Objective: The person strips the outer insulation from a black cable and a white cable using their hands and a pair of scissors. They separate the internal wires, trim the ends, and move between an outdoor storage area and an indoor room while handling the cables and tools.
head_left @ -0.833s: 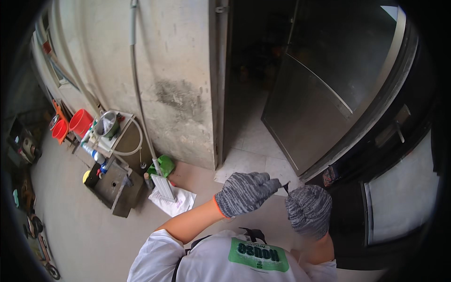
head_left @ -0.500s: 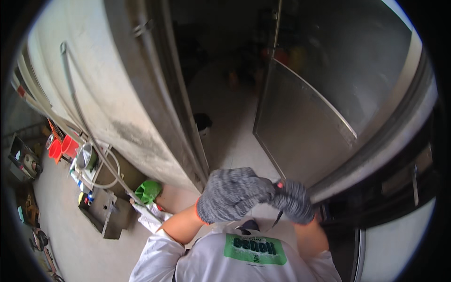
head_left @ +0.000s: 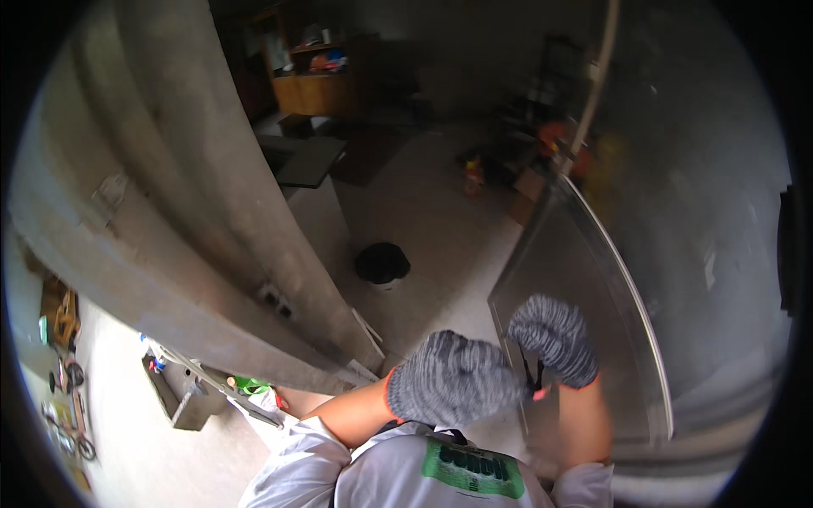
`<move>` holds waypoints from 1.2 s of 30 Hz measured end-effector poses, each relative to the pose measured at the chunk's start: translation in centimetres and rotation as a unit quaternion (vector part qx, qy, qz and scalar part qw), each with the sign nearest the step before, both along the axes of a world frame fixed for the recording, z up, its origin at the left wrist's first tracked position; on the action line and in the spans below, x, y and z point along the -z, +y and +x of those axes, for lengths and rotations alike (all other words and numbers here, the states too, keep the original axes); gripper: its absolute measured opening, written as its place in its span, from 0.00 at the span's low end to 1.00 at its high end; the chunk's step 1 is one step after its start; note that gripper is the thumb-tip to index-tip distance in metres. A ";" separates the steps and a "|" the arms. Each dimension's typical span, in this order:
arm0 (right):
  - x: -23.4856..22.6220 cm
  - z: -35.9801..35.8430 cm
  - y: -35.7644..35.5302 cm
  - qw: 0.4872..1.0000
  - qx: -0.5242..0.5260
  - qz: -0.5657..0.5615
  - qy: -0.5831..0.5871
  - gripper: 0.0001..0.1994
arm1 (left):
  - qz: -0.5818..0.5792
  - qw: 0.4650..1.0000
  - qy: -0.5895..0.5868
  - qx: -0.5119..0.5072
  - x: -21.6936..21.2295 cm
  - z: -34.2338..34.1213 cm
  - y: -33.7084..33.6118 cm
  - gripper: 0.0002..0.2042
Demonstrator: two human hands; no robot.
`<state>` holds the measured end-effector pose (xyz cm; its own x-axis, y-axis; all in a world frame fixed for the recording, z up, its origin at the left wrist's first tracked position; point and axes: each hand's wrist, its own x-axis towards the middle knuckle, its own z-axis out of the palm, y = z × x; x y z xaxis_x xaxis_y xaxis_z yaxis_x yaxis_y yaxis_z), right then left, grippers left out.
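Both my hands wear grey knitted gloves with orange cuffs, held up in front of my chest. My left hand (head_left: 456, 379) is closed in a fist, and whatever it holds is hidden by the glove. Just to its right and a little higher, my right hand (head_left: 555, 340) is curled closed. A thin black cord (head_left: 527, 366) hangs down from its fingers, with a small pinkish-red end piece (head_left: 539, 394) dangling between the two gloves. The hands are apart.
A concrete door pillar (head_left: 254, 195) rises at left. On the right stands an open metal-framed door (head_left: 584, 288). Inside the dim room are a black-lined bin (head_left: 382, 263), a grey-topped counter (head_left: 309, 161) and a wooden cabinet (head_left: 318, 93). A stone sink (head_left: 188, 398) stands outside, lower left.
My view has shifted into the doorway, so more of the room shows. My right hand has come away from the left and risen, with the cord now hanging below it.
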<state>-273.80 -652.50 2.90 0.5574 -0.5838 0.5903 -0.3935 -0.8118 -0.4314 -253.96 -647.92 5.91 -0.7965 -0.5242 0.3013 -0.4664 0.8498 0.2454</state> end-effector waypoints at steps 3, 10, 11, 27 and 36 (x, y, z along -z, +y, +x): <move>0.3 0.8 -5.2 0.999 -0.033 -0.008 -0.024 0.04 | -0.240 0.940 0.221 -0.096 1.5 0.9 -8.3 0.08; 0.0 1.5 -10.9 0.992 0.054 -0.090 0.064 0.10 | -0.190 0.926 0.079 -0.316 2.5 2.6 -20.1 0.18; -1.8 1.3 -12.6 0.995 0.017 -0.076 0.062 0.13 | -0.168 0.940 0.123 -0.270 3.0 2.5 -21.2 0.18; 7.8 7.7 -37.0 0.741 -0.236 0.611 -0.148 0.03 | -0.139 0.818 0.123 -0.545 2.9 3.3 -29.5 0.09; 12.5 7.8 -40.0 0.621 -0.251 0.735 -0.105 0.10 | -0.128 0.802 0.095 -0.576 4.8 2.2 -27.0 0.10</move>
